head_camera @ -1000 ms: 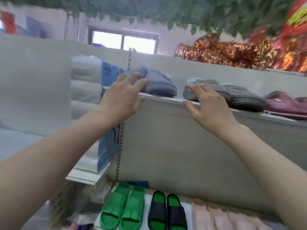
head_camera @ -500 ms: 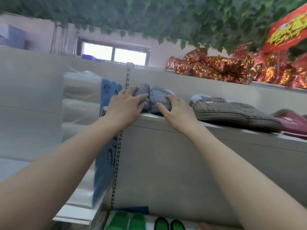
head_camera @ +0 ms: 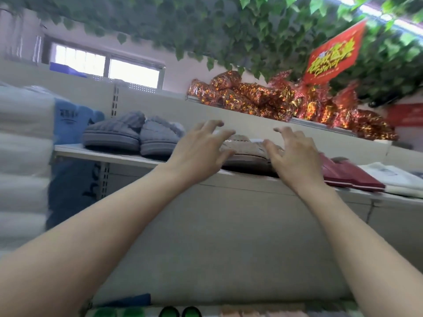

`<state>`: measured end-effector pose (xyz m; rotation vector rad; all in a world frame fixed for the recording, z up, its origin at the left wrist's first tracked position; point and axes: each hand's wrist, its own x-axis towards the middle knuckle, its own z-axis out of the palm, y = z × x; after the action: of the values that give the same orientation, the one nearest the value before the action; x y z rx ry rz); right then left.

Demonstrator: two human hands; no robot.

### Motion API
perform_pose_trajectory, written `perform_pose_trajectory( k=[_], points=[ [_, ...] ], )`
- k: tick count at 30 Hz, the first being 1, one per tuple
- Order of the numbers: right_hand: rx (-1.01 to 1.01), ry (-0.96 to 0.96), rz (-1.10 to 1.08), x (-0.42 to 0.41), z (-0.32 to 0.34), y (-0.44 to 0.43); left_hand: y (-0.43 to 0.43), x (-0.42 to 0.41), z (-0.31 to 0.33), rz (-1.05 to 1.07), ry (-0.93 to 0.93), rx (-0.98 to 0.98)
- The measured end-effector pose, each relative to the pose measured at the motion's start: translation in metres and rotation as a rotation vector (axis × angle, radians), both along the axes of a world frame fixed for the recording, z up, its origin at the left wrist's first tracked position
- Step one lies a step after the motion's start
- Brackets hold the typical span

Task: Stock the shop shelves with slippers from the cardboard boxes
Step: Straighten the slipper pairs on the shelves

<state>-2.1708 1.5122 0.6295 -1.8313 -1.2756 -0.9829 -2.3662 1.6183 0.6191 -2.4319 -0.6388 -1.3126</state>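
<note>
Top shelf [head_camera: 103, 154] part full. Blue-grey slippers [head_camera: 135, 133] sit at left end, side by side, long way across shelf, toes to left I think. Brown slippers [head_camera: 246, 149] next along, long way same. Red slippers [head_camera: 348, 175] further right. My left hand [head_camera: 199, 149] and right hand [head_camera: 295, 154] spread open over brown slippers, gripping nothing. No boxes in sight. More stocking probably left.

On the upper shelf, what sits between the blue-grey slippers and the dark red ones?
In the head view, the grey-beige slippers, with the left hand and right hand spread open over them.
</note>
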Motion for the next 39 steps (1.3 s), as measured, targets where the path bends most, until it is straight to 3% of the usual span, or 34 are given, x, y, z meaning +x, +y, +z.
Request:
perform_pose_trajectory(
  k=[2,6,11,26,30,33,39],
  points=[
    [-0.137,0.121,-0.061,0.036,-0.005,-0.014,-0.008,0.034,-0.003,0.015,0.068,-0.032],
    [-0.323,0.236,0.096,0.073,-0.021,-0.02,-0.01,0.079,-0.016,0.067,0.086,-0.174],
    [-0.23,0.226,0.224,0.08,-0.028,-0.007,-0.01,0.077,-0.024,0.106,0.003,-0.189],
    [-0.224,0.168,0.286,0.08,-0.034,-0.001,-0.013,0.062,-0.029,0.274,0.001,-0.123],
    [-0.026,0.008,0.19,0.126,-0.021,-0.039,-0.041,0.089,-0.017,0.223,-0.035,-0.036],
    [0.009,0.051,0.076,0.179,-0.014,-0.071,-0.069,0.126,-0.008,0.12,-0.032,-0.005],
    [-0.212,0.228,-0.03,0.275,-0.025,-0.105,-0.119,0.229,-0.01,-0.021,0.017,-0.035]
  ],
)
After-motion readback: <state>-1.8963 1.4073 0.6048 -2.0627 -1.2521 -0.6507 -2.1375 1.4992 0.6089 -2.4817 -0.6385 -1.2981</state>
